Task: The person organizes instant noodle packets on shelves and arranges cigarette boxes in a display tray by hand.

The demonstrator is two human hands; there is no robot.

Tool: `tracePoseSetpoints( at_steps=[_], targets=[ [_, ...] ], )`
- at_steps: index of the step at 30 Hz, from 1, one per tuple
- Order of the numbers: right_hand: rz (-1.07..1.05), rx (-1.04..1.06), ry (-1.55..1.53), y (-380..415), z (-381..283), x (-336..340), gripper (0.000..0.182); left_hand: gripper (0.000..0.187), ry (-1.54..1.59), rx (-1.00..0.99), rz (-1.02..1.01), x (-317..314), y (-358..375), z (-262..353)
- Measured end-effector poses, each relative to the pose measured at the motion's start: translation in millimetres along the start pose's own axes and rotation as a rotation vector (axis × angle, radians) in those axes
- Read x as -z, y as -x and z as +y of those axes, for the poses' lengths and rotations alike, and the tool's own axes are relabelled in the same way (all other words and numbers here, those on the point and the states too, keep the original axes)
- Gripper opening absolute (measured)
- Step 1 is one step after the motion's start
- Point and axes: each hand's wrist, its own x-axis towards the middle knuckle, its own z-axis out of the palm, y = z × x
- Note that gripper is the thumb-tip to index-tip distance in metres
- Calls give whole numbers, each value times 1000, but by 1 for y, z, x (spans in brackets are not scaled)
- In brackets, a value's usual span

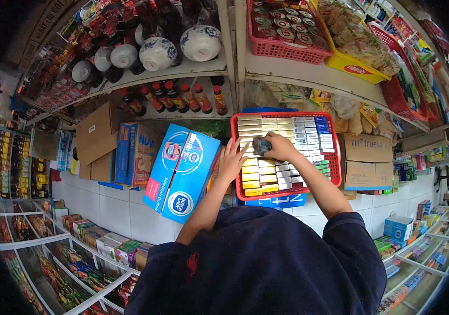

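Observation:
A red plastic basket [234,137] in front of me holds rows of small boxed packs [303,137], white, gold, yellow, blue and green. My right hand [279,147] is closed around a crumpled dark grey cloth [261,146], which lies against the tops of the packs near the basket's middle. At the basket's left rim rests my left hand [230,160], fingers spread, with the fingertips by the leftmost packs. Just left of that hand stands a blue Dutch Lady carton [182,170], tilted. Under the basket, part of a blue box [282,201] shows.
Above, a shelf carries patterned bowls [201,43] and a red basket of cans [287,44]. Sauce bottles [182,97] line the lower shelf. Cardboard cartons [368,157] stand to the right, an opened cardboard box [96,134] to the left. Glass display cases [61,239] flank me.

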Motion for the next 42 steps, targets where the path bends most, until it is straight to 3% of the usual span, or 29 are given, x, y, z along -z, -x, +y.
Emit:
tracePoseSetpoints(
  at_steps=[2,3,6,8,9,11,14,15,20,23,26,28,29,30,31,34,36,38,42],
  targets=[
    [-189,-19,-26,7,-2,14,51,45,-2,-4,-3,3,-1,3],
    [-186,-20,-24,7,3,18,51,45,-69,-5,-11,4,-1,5],
    [-15,-151,-60,-5,29,27,52,48,-124,5,-9,8,-10,19],
    [350,-130,121,-18,44,20,49,51,-86,-167,-39,11,-24,38],
    [350,-133,121,-23,51,17,49,58,-77,-210,-46,-1,-31,39],
    [200,-168,147,-34,52,16,60,63,-77,-169,-27,-12,-43,47],
    [240,-91,307,-21,37,16,60,75,-125,-65,-45,-27,-48,41],
    [81,-162,246,-14,28,25,60,76,-140,-55,-49,-27,-48,41],
    [28,-71,181,22,25,18,53,79,-246,-33,-72,-29,-49,43],
    [-138,-17,100,37,25,21,50,76,-230,-33,-63,-30,-50,43],
    [-469,-7,-40,29,48,33,51,69,-222,-61,-44,-27,-49,44],
    [-269,-140,-127,22,55,48,53,64,-214,-79,-42,-26,-49,44],
    [-74,-197,-45,13,65,46,51,59,-213,-88,-35,-26,-49,43],
    [242,-53,54,8,74,43,50,55,-211,-98,-31,-27,-49,43],
    [350,-145,160,3,78,44,50,51,-195,-95,-23,-28,-49,43],
    [290,-194,306,0,83,39,52,53,-201,-97,-19,-28,-49,42],
    [274,-220,244,7,87,33,53,52,-209,-98,-23,-28,-48,41],
    [87,-238,196,28,75,37,55,52,-209,-99,-25,-29,-50,42],
    [-48,-166,132,66,72,34,55,51,-194,-78,-34,-30,-49,43]
  ],
)
